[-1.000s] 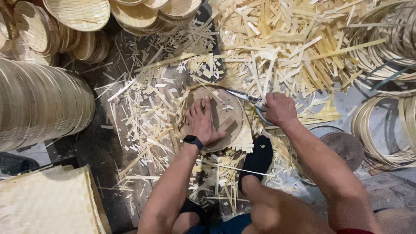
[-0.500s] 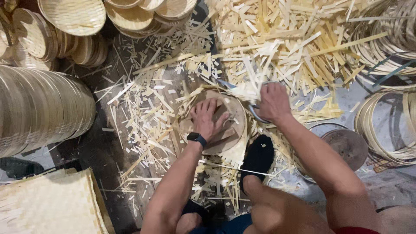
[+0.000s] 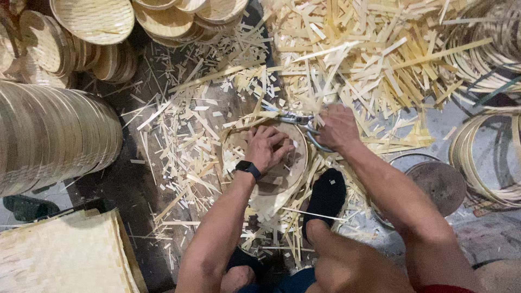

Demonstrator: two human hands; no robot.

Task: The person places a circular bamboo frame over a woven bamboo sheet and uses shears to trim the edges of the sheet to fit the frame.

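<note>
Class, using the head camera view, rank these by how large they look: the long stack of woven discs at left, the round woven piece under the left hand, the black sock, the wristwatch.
1. Stack of woven discs
2. Round woven piece under the left hand
3. Black sock
4. Wristwatch

Single view, head-mounted, looking almost straight down at the floor from above the seated person. Distance is about arm's length: both forearms enter from the bottom edge and meet near frame centre, where the left hand [image 3: 267, 147] and right hand [image 3: 337, 128] sit. The person's knee and black sock [image 3: 325, 196] fill the lower middle. Stacked woven discs [image 3: 51, 135] reach the left edge, hoops [image 3: 485, 163] the right. No second view overlaps.
</note>
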